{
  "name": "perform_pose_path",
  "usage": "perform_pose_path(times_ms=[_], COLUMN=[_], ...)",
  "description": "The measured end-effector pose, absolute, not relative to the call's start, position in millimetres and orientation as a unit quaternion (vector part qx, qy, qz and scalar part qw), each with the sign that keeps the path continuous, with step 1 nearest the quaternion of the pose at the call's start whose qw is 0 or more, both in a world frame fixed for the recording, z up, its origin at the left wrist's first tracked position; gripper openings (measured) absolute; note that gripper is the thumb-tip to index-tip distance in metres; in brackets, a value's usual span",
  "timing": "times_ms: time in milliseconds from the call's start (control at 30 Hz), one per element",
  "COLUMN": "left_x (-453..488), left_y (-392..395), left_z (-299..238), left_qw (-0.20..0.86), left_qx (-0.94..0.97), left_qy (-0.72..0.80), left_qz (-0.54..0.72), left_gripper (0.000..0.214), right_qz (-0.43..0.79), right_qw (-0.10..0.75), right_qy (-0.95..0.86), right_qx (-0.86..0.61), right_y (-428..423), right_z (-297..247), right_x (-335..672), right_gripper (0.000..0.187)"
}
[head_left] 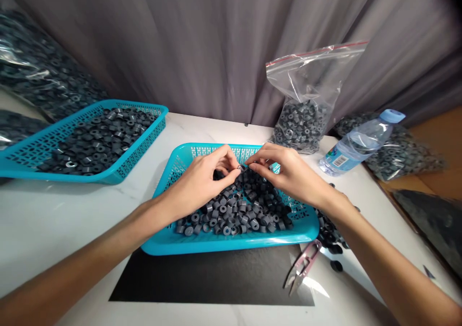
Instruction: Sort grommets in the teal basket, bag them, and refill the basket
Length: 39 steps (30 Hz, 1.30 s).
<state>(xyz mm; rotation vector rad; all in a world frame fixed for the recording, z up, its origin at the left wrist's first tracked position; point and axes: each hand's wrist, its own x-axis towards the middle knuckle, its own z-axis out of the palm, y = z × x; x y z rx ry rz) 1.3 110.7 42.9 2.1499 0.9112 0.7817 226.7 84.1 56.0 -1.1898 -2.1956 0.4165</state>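
Moderate indoor light — glare on left bag (46,75), white shine beside snips (299,272). Middle parts (231,210) fairly crisp; curtain (202,37) soft, edges stretched, smeared — top-right corner black.

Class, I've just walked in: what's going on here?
A person's left hand pinches a small grey ring over a turquoise perforated basket of grey cylindrical pieces; the right hand has its fingertips close by, contact unclear. Another basket of pieces stands to the left. Thread snips lie by the first basket's front-right corner; a zip bag and water bottle stand at back right.
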Motion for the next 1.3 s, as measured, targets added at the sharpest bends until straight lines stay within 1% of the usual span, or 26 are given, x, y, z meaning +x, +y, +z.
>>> perform_pose_path(times_ms=[167, 300, 400, 500, 600, 700, 767, 900, 1000, 1067, 1167, 1233, 1300], left_x=[2, 1, 1, 1, 1, 1, 2, 3, 1, -2, -5, -6, -6], left_y=[111, 112, 114, 114, 111, 109, 108, 109, 110, 110, 108, 107, 106], left_z=[43, 41, 40, 40, 44, 46, 46, 44, 41, 39, 37, 36, 36], left_qw=[0.391, 0.403, 0.387, 0.359, 0.281, 0.208, 0.217, 0.288, 0.266, 0.225, 0.172, 0.147, 0.126], left_qx=[0.800, 0.796, 0.801, 0.816, 0.853, 0.879, 0.873, 0.848, 0.864, 0.886, 0.914, 0.928, 0.938], left_qy=[0.332, 0.334, 0.347, 0.355, 0.351, 0.344, 0.345, 0.352, 0.356, 0.357, 0.347, 0.329, 0.311], left_qz=[0.312, 0.305, 0.298, 0.283, 0.263, 0.258, 0.267, 0.273, 0.236, 0.192, 0.124, 0.098, 0.087], left_gripper=[0.014, 0.018, 0.017, 0.013, 0.013, 0.023, 0.029, 0.025, 0.029, 0.034, 0.037, 0.039, 0.039], right_qz=[0.197, 0.211, 0.211, 0.225, 0.238, 0.245, 0.261, 0.319, 0.307, 0.260, 0.148, 0.117, 0.141], right_qw=[0.317, 0.333, 0.339, 0.325, 0.301, 0.294, 0.298, 0.329, 0.334, 0.310, 0.252, 0.215, 0.163], right_qy=[-0.816, -0.808, -0.806, -0.809, -0.810, -0.809, -0.805, -0.775, -0.769, -0.777, -0.791, -0.805, -0.832], right_qx=[-0.442, -0.438, -0.438, -0.436, -0.444, -0.446, -0.442, -0.435, -0.451, -0.483, -0.537, -0.541, -0.511], right_y=[83, 84, 85, 86, 86, 86, 86, 86, 87, 88, 90, 89, 88], right_z=[54, 54, 54, 53, 49, 48, 49, 51, 48, 44, 42, 45, 50], right_x=[224, 222, 224, 225, 225, 224, 224, 223, 223, 224, 229, 236, 243], right_gripper=[0.014, 0.013, 0.015, 0.014, 0.010, 0.015, 0.019, 0.016, 0.014, 0.019, 0.026, 0.022, 0.015])
